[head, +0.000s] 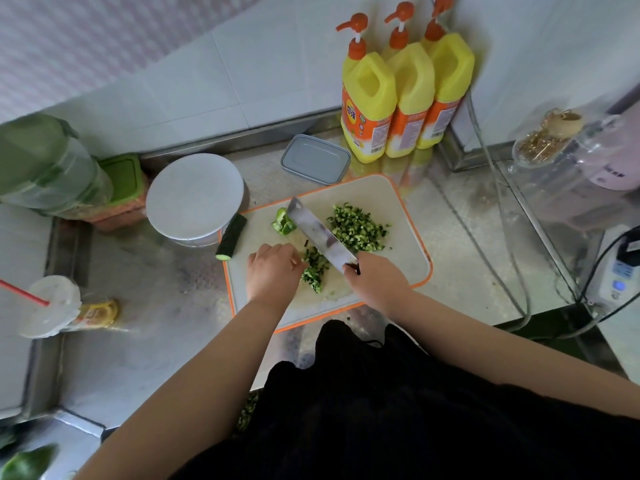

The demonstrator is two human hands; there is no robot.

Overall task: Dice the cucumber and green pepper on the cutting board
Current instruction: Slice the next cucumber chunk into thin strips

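Note:
A white cutting board (398, 271) with an orange rim lies on the steel counter. My right hand (377, 278) grips the handle of a cleaver (315, 230), whose blade slants across the board. A pile of diced cucumber (358, 227) lies right of the blade. My left hand (272, 270) has curled fingers resting on cucumber strips (314, 271) beside the blade. Green pepper pieces (284, 221) sit just left of the blade tip. An uncut cucumber half (231, 237) lies at the board's left edge.
A white round lid on a bowl (194, 195) stands left of the board, a grey container lid (316, 159) behind it. Three yellow pump bottles (405, 95) line the back wall. A drink cup with a red straw (52, 306) stands at the left; a power strip (616, 271) lies at the right.

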